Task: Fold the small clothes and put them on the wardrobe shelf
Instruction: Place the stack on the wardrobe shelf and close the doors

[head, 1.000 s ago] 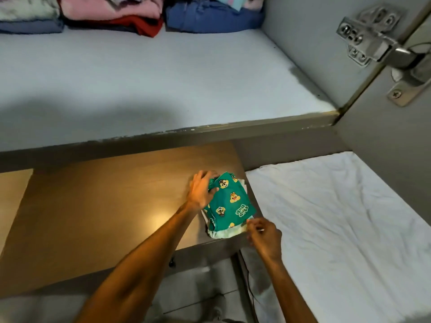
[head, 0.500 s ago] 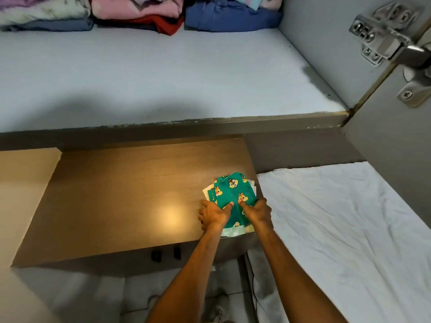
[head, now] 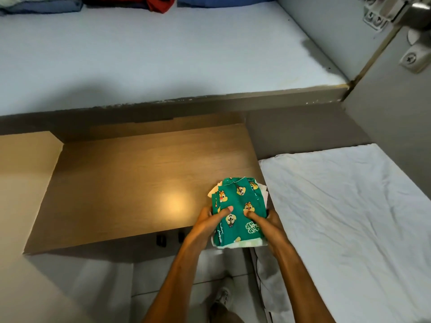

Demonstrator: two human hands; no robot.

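A small stack of folded clothes, topped by a green piece printed with cartoon chipmunks, sits at the front right corner of the wooden table. My left hand grips the stack's left side, thumb on top. My right hand grips its right side, thumb also on top. The stack's near edge hangs past the table's front edge. The pale grey wardrobe shelf stretches behind and above the table.
Folded clothes in blue, red and pale colours line the back of the shelf. A bed with a white sheet lies to the right. The open wardrobe door with metal hinges stands at the upper right.
My right hand moved from the stack's near corner onto its right side and both hands closed on the stack. The stack has slid toward me, over the table's front edge.
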